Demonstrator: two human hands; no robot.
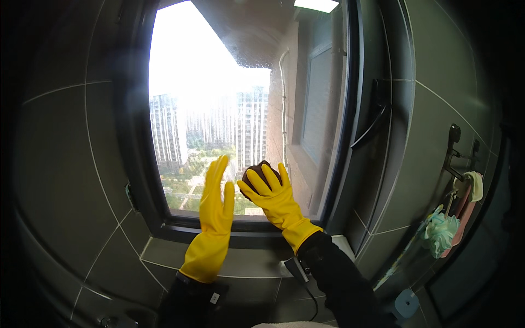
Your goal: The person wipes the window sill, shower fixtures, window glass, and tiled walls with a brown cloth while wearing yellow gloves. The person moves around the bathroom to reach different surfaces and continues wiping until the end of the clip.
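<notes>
Both my hands wear yellow rubber gloves and reach up in front of a window pane (197, 135). My right hand (274, 201) presses a bunched dark brown cloth (259, 169) towards the lower part of the glass, its fingers spread over the cloth. To its left, my left hand (215, 205) is raised and holds nothing, its thumb apart from the upright fingers. Whether the left hand touches the glass, I cannot tell. A dark window frame (254, 240) surrounds the pane, with a black handle (375, 123) at the right.
Below the window runs a tiled sill (246, 258); a dark device (297, 268) with a cable is near my right forearm. On the right wall, hooks (454, 153) hold a mint-green bath puff (441, 229) and a pink cloth (463, 215). A light-blue object (407, 303) is lower right.
</notes>
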